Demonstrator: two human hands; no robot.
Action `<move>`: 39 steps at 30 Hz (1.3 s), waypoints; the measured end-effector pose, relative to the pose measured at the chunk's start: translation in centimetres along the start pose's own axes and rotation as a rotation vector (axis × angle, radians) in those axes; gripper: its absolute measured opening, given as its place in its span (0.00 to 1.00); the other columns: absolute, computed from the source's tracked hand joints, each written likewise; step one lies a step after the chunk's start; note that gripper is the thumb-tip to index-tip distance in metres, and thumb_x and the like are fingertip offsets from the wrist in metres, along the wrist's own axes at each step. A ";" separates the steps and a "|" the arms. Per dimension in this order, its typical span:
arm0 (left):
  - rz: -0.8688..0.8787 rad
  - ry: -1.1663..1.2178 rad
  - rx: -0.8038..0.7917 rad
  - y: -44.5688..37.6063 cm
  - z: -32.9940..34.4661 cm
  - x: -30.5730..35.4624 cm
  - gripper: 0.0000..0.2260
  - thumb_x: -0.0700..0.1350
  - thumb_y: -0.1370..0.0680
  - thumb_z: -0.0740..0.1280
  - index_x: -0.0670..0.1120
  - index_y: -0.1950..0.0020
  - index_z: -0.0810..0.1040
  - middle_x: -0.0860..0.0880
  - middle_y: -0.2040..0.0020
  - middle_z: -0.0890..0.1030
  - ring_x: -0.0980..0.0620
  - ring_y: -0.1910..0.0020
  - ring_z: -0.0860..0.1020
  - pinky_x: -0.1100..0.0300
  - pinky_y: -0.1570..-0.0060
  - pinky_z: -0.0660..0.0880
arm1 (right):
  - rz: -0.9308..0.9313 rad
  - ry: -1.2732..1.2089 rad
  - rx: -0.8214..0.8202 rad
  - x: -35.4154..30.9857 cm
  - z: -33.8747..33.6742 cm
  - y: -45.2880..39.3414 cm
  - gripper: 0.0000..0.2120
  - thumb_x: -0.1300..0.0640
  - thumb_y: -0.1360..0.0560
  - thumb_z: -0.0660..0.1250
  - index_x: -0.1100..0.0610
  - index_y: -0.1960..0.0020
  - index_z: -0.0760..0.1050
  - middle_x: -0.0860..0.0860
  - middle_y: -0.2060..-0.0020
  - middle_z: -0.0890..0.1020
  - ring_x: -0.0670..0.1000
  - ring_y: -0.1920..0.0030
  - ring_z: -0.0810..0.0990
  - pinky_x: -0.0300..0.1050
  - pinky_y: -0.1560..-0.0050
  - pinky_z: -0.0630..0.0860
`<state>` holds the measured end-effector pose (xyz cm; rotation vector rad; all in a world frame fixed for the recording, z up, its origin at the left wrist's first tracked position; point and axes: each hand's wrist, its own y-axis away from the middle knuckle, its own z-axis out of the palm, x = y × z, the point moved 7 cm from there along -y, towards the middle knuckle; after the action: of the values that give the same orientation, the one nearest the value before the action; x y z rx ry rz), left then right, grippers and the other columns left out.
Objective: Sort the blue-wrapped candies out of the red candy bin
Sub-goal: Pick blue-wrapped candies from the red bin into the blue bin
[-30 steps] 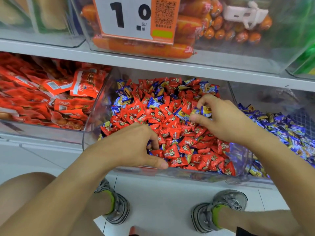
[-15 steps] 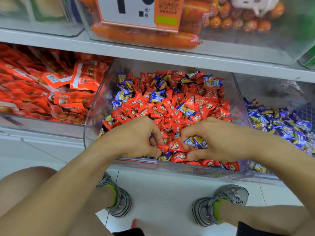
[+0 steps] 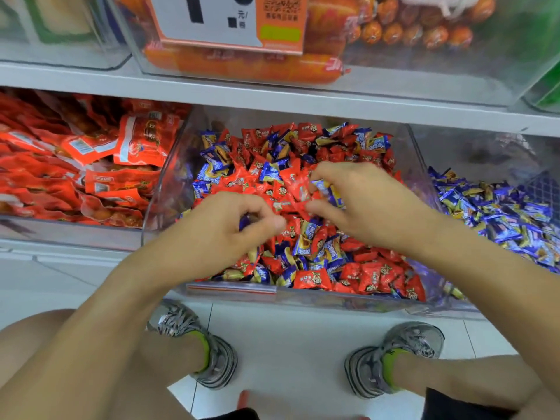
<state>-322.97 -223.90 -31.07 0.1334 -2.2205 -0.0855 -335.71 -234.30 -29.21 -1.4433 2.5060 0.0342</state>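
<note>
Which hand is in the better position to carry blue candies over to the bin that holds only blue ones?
Probably the right hand. It already pinches blue-wrapped candies and is nearer the blue candy bin, which stands on its side. The left hand is farther away.

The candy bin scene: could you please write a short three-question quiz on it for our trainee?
1. True or false: the middle bin holds only red candies.
2. What do the right hand fingers pinch? A) blue candy B) sausage C) price card
3. Fill in: the bin to the right holds mostly ____ candies.

Key
1. False: blue ones are mixed among the red.
2. A
3. blue
</note>
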 end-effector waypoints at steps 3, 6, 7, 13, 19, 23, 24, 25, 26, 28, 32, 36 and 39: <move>0.053 -0.109 -0.138 -0.3 1.8 0.0 0.11 0.61 0.29 0.70 0.55 0.56 0.85 0.57 0.60 0.81 0.57 0.60 0.79 0.59 0.58 0.74 | 0.068 -0.120 -0.100 0.9 -0.9 1.0 0.13 0.41 0.24 0.67 0.49 0.52 0.70 0.40 0.72 0.73 0.36 0.67 0.73 0.32 0.67 0.65; 0.069 -0.277 -0.247 -0.8 3.3 0.0 0.13 0.62 0.32 0.74 0.58 0.52 0.85 0.57 0.58 0.78 0.58 0.57 0.74 0.63 0.57 0.70 | 0.015 -0.148 -0.266 0.5 -0.9 2.5 0.08 0.42 0.23 0.65 0.46 0.55 0.71 0.32 0.68 0.76 0.32 0.64 0.73 0.29 0.65 0.66; 0.073 -0.319 -0.260 -1.0 3.5 0.1 0.14 0.61 0.32 0.75 0.57 0.51 0.85 0.57 0.58 0.78 0.58 0.58 0.74 0.63 0.58 0.70 | -0.011 -0.145 -0.310 0.4 -0.7 2.9 0.07 0.43 0.23 0.65 0.45 0.54 0.73 0.31 0.67 0.76 0.35 0.64 0.74 0.29 0.65 0.65; 0.101 -0.290 -0.197 -1.1 1.8 -0.3 0.04 0.53 0.27 0.74 0.58 0.53 0.85 0.62 0.60 0.78 0.64 0.55 0.76 0.65 0.57 0.70 | -0.081 -0.082 -0.404 0.4 1.9 3.1 0.19 0.36 0.29 0.69 0.38 0.40 0.76 0.42 0.52 0.78 0.42 0.54 0.74 0.43 0.51 0.71; 0.054 -0.081 -0.129 -0.5 -0.3 -0.1 0.03 0.48 0.24 0.71 0.57 0.54 0.82 0.60 0.58 0.83 0.63 0.57 0.80 0.74 0.57 0.72 | -0.114 0.088 -0.296 -0.3 2.4 2.4 0.17 0.42 0.25 0.69 0.43 0.37 0.75 0.45 0.54 0.73 0.50 0.52 0.76 0.48 0.50 0.74; 0.038 -0.003 -0.161 -0.5 1.6 0.3 0.08 0.43 0.21 0.67 0.57 0.48 0.78 0.56 0.59 0.83 0.54 0.60 0.81 0.59 0.57 0.77 | -0.093 0.047 -0.214 0.4 1.5 2.6 0.15 0.44 0.24 0.70 0.45 0.39 0.76 0.47 0.53 0.82 0.52 0.52 0.80 0.50 0.52 0.77; 0.041 -0.037 -0.157 -0.6 2.3 0.4 0.10 0.43 0.20 0.64 0.58 0.46 0.77 0.56 0.60 0.82 0.52 0.61 0.80 0.55 0.55 0.77 | -0.078 0.062 -0.184 0.7 1.1 2.6 0.15 0.44 0.24 0.69 0.45 0.39 0.77 0.48 0.56 0.83 0.52 0.54 0.80 0.48 0.54 0.76; 0.047 -0.088 -0.140 -0.8 2.9 0.5 0.12 0.42 0.19 0.61 0.59 0.44 0.77 0.54 0.62 0.81 0.52 0.63 0.80 0.54 0.57 0.77 | -0.058 0.080 -0.155 1.1 0.8 2.7 0.15 0.44 0.24 0.69 0.46 0.39 0.77 0.48 0.61 0.83 0.52 0.58 0.80 0.47 0.57 0.75; 0.059 -0.157 -0.110 -1.1 3.4 0.6 0.14 0.42 0.19 0.59 0.59 0.42 0.77 0.53 0.65 0.79 0.55 0.67 0.78 0.57 0.62 0.76 | -0.038 0.095 -0.127 1.5 0.5 2.9 0.15 0.44 0.24 0.69 0.46 0.39 0.77 0.47 0.66 0.81 0.52 0.61 0.79 0.45 0.60 0.72; 0.096 -0.297 -0.020 -1.4 3.9 1.3 0.15 0.42 0.20 0.57 0.56 0.42 0.80 0.56 0.67 0.77 0.61 0.70 0.74 0.65 0.67 0.71 | -0.003 0.115 -0.062 2.2 0.0 3.2 0.15 0.45 0.24 0.69 0.47 0.39 0.78 0.46 0.71 0.76 0.53 0.63 0.78 0.42 0.61 0.68; 0.122 -0.417 0.069 -2.0 3.9 1.6 0.15 0.43 0.20 0.57 0.51 0.41 0.81 0.54 0.52 0.80 0.61 0.65 0.73 0.54 0.51 0.75 | 0.042 0.087 0.052 2.9 -0.6 4.0 0.16 0.44 0.24 0.66 0.50 0.40 0.79 0.49 0.60 0.82 0.55 0.57 0.82 0.45 0.57 0.75; 0.132 -0.477 -0.007 -2.1 4.2 1.6 0.16 0.42 0.20 0.58 0.49 0.36 0.80 0.50 0.46 0.82 0.55 0.53 0.77 0.58 0.48 0.75 | 0.028 -0.004 0.022 2.1 -0.8 4.7 0.19 0.38 0.27 0.64 0.50 0.45 0.78 0.49 0.57 0.83 0.52 0.57 0.81 0.48 0.56 0.77; 0.129 -0.483 -0.085 -1.9 4.4 1.4 0.16 0.42 0.19 0.59 0.49 0.35 0.79 0.51 0.44 0.83 0.55 0.48 0.79 0.62 0.44 0.74 | -0.047 -0.015 -0.150 0.9 0.8 4.8 0.21 0.38 0.29 0.70 0.49 0.43 0.78 0.48 0.54 0.83 0.51 0.54 0.80 0.48 0.54 0.76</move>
<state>-327.14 -225.85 -32.84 -0.0881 -2.6955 -0.1544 -340.05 -232.53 -30.72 -1.5518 2.5031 0.2278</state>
